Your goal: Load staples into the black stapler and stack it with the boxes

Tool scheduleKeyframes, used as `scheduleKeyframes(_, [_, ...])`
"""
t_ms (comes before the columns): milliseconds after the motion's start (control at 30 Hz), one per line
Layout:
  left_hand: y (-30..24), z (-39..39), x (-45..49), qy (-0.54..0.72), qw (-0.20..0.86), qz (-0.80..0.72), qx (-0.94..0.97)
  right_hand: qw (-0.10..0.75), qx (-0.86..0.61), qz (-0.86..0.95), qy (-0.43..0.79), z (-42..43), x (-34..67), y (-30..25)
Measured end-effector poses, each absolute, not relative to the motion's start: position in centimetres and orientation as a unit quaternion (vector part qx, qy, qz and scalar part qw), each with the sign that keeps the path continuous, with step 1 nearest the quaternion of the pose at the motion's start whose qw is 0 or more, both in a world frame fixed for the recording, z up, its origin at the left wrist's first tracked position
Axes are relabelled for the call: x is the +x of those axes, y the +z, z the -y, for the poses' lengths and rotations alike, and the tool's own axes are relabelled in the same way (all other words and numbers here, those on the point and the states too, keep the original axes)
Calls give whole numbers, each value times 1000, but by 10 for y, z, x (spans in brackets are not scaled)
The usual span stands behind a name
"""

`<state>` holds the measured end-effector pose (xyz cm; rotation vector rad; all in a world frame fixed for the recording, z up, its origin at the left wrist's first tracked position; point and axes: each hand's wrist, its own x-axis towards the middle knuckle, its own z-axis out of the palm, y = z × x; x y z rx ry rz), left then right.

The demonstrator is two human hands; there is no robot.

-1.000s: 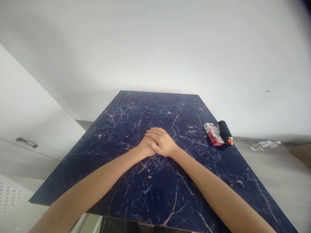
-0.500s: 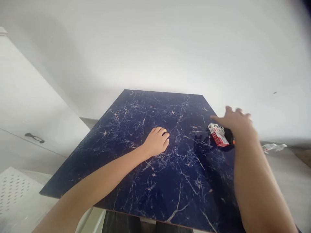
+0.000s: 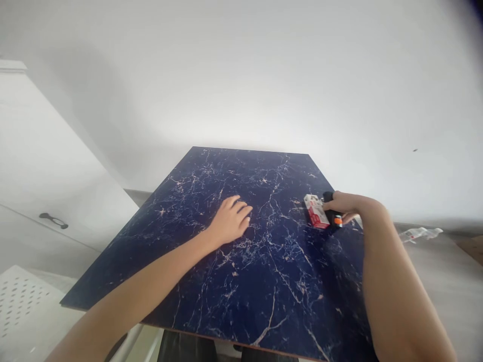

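At the right of the frame, the right hand point(image 3: 342, 203) closes around a black cylinder point(image 3: 333, 215) with an orange patch on its lower end. The thumb lies across the cylinder's upper side while other fingers show at its right, so the grip spans the body from both sides; this probably suits its rounded shape. How firmly they press cannot be told.

A red-and-white box point(image 3: 316, 211) sits immediately left of the cylinder, near the right edge of the blue, white-veined worktop point(image 3: 245, 296). Coming in from the right likely lets the hand take the cylinder without the box in its way. Whether box and cylinder touch is hard to tell.

The left hand point(image 3: 230, 221) rests palm down near the middle of the frame, holding nothing visible, its fingers loosely spread and slightly bent; it seems placed there simply to rest, well apart from both items. Beyond the worktop, at the far right, a clear plastic bottle point(image 3: 421, 234) lies on the floor.
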<state>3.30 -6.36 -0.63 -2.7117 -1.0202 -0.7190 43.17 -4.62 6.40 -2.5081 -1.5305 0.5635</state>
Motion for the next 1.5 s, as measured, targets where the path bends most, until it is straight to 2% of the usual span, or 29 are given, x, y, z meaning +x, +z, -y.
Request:
scheduleKeyframes(67, [-4,55,2,-256,80,348,-898,24,-804,512,301,41,400,69])
scheduleKeyframes(133, [-1,43,-34,-288,81,383,-874,16,-776,542,323,37,360,72])
scheduleKeyframes(233, [0,23,-77,-331,64,457,-823,59,-715,620,318,28,289,74])
scheduleKeyframes(367, [-5,5,-100,-338,-81,549,-760,120,-677,679,258,10,183,68])
scheduleKeyframes(433, [-8,-1,-104,-333,-134,562,-745,151,-652,698,255,0,132,62])
scheduleKeyframes(633, [-6,-14,-136,-327,-202,588,-712,283,-615,699,231,-6,30,29])
scheduleKeyframes(767, [7,-13,-161,-286,-269,551,-737,363,-605,672,225,-3,21,3])
scheduleKeyframes(900, [14,-10,-176,-236,-334,496,-766,392,-574,675,246,-13,33,-8])
scheduleKeyframes(1233, [17,-5,-159,-209,-265,430,-837,419,-545,677,262,-28,35,-14])
scheduleKeyframes(1500, [19,-2,-153,-208,-306,406,-836,420,-557,655,290,-31,42,-13])
